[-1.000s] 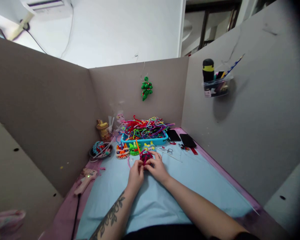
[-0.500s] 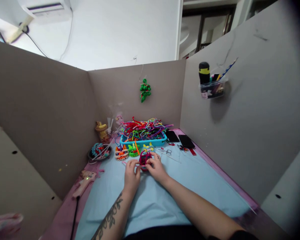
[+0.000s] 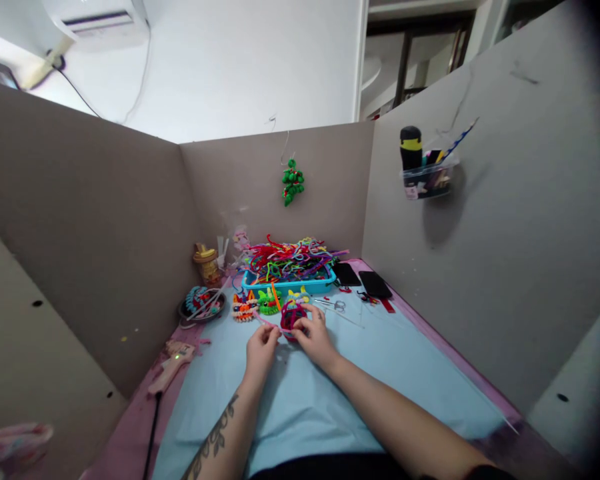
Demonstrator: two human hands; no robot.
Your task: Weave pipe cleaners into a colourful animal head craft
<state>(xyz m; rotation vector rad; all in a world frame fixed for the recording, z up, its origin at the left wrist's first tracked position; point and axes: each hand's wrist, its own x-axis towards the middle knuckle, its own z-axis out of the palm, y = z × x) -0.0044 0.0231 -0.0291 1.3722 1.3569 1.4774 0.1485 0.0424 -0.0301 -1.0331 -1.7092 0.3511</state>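
Note:
My right hand (image 3: pixel 314 335) is closed on a small magenta pipe-cleaner frame (image 3: pixel 291 316), rounded and hollow with a dark inside. My left hand (image 3: pixel 263 343) pinches a light pink pipe cleaner (image 3: pixel 265 321), whose free end sticks out up and to the left; its other part runs along the lower rim of the frame. Just behind stand an orange pipe-cleaner animal head (image 3: pixel 244 307), a green one (image 3: pixel 269 302) and a yellow and blue one (image 3: pixel 298 296), partly hidden by the magenta piece.
A blue tray (image 3: pixel 310 287) heaped with colourful pipe cleaners stands at the back. Scissors (image 3: pixel 336 305) and two dark phones (image 3: pixel 375 285) lie to the right. At left are a dark bowl (image 3: pixel 186 311) and a pink glue gun (image 3: pixel 171 369). Grey panels (image 3: pixel 275 233) enclose the table.
My left hand has drawn slightly left, away from the magenta frame, with the pink pipe cleaner pinched. My right hand stays on the frame. The camera view has shifted a little.

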